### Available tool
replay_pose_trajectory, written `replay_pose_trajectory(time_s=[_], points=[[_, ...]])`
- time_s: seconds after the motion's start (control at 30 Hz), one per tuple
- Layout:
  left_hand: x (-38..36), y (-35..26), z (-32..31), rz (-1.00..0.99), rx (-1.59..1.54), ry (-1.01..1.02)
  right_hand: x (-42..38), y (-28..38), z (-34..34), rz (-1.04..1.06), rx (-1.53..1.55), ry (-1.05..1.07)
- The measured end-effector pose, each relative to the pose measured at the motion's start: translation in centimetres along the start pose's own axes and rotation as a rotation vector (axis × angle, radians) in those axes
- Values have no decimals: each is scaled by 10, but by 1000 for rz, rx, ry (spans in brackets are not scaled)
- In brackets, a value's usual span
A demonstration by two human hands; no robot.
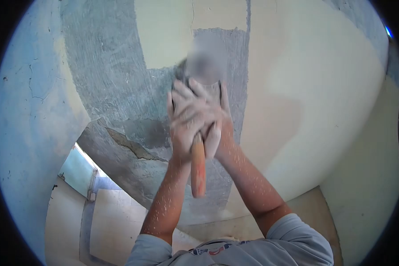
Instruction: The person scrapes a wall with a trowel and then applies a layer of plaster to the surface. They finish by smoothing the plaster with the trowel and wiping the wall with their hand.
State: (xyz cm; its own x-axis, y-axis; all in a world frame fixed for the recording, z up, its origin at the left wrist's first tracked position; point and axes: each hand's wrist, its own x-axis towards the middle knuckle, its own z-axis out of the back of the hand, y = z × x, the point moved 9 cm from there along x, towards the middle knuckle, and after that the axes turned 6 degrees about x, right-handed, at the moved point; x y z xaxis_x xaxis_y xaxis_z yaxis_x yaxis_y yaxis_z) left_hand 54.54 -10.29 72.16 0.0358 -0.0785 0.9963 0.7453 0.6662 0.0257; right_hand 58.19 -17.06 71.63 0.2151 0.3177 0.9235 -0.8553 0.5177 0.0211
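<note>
Both hands are pressed together on a hand tool in the middle of the head view, against the wall. The tool's wooden handle (198, 170) points down toward me, orange with a reddish patch. My left hand (186, 119) wraps round the tool near the handle's upper end, its fingers pointing up. Close on its right, my right hand (217, 117) overlaps it, one finger stretched along the tool's edge. Whitish dust covers both hands and forearms. The tool's far end is blurred. Around it lies a scraped grey strip of the wall (157, 97).
Cream paint (314, 80) covers the wall on the right. A jagged crack (128, 144) with broken plaster runs at the lower left of the hands. Beyond the blue wall (26, 119) is an opening with a pale floor (115, 221).
</note>
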Motion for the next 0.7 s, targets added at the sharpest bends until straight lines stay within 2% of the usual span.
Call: replay_pose_trajectory(time_s=[0.1,0.27,0.33,0.47,0.5,0.6,0.67,0.7], points=[[-9,0,0,15,-6,4,-7,2,-5,3,-22,19],[38,-1,8,-60,-73,-54,35,-2,18,87,82,-91],[40,-8,5,-140,49,-15,34,-2,17,78,55,-100],[-13,-5,3,-11,41,18,-13,3,-7,19,-19,64],[-19,-7,2,3,43,23,-20,6,-7,-14,18,49],[-5,0,0,-10,34,-1,-8,-1,-4,-27,71,34],[19,4,-3,-34,5,-24,17,1,18,50,143,-58],[29,6,-3,-41,-2,-35,19,9,6,67,178,-33]])
